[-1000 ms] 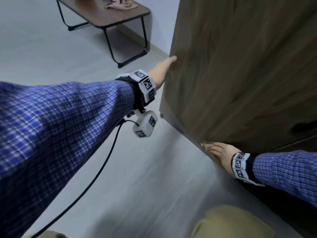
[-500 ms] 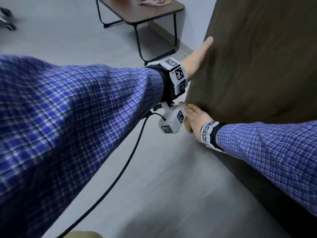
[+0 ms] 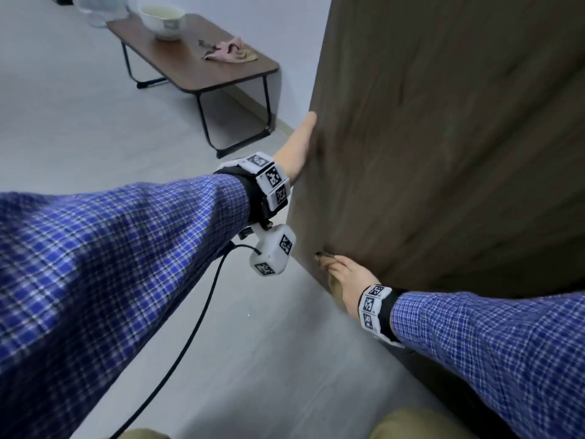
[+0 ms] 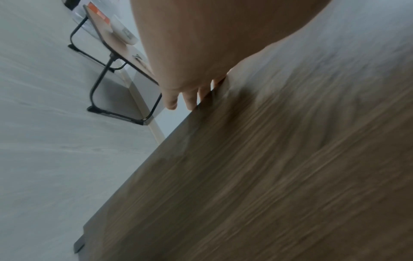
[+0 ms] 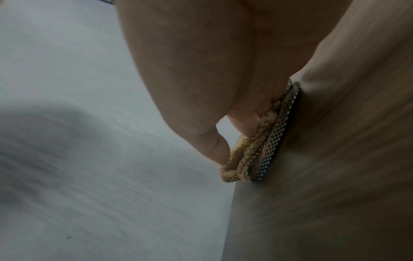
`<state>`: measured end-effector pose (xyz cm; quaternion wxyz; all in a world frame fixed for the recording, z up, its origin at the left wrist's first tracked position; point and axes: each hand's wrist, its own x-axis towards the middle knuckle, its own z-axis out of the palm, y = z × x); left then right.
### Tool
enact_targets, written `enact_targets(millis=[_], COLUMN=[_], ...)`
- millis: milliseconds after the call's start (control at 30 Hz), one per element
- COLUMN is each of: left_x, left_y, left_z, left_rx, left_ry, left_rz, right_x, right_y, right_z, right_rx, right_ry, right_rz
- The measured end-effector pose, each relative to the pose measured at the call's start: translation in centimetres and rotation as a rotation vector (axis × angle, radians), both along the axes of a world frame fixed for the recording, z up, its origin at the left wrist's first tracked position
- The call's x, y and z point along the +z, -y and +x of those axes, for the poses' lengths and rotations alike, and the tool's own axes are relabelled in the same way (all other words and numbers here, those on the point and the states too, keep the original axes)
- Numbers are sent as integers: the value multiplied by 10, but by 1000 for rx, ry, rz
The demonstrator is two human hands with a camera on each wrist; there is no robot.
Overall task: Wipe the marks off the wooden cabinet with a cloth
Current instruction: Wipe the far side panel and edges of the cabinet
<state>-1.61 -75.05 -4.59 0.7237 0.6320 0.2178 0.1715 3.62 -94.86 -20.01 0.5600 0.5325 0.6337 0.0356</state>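
The wooden cabinet fills the right side of the head view, its brown side panel facing me. My left hand lies flat against the panel near its far edge, fingers straight; in the left wrist view the fingertips reach past the cabinet edge. Lower down, my right hand presses a folded yellow-and-checked cloth onto the panel near its bottom corner. In the right wrist view my thumb and fingers pinch the cloth against the cabinet. I cannot make out any marks.
A low brown table on black legs stands at the back left, carrying a pink rag, a white bowl and a clear jug. A black cable hangs from my left wrist over the grey floor.
My right hand slid the cloth up the panel toward my left wrist, then back down toward the bottom corner. The left hand stayed flat on the cabinet.
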Motion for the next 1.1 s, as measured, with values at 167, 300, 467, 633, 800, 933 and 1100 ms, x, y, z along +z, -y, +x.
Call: enact_targets(millis=[167, 300, 467, 633, 800, 933, 1100], left_x=[62, 76, 127, 117, 140, 171, 178], left_y=[-11, -37, -3, 15, 47, 71, 88], left_z=[2, 37, 1, -4, -14, -11, -12], left_rx=[-8, 11, 69, 184, 187, 254, 402], left_ry=[69, 49, 39, -115, -364, -280, -209], left_rz=[95, 131, 173, 354, 760, 951, 1049], right_x=[112, 245, 340, 266, 270, 347, 340], right_y=[-6, -23, -23, 53, 132, 111, 95], right_z=[-8, -9, -8, -19, -28, -15, -7], right_rx=[-54, -21, 41, -134, -271, -107, -44], right_ry=[46, -42, 55, 32, -38, -57, -73], right_rz=[127, 585, 831, 496, 346, 788, 777])
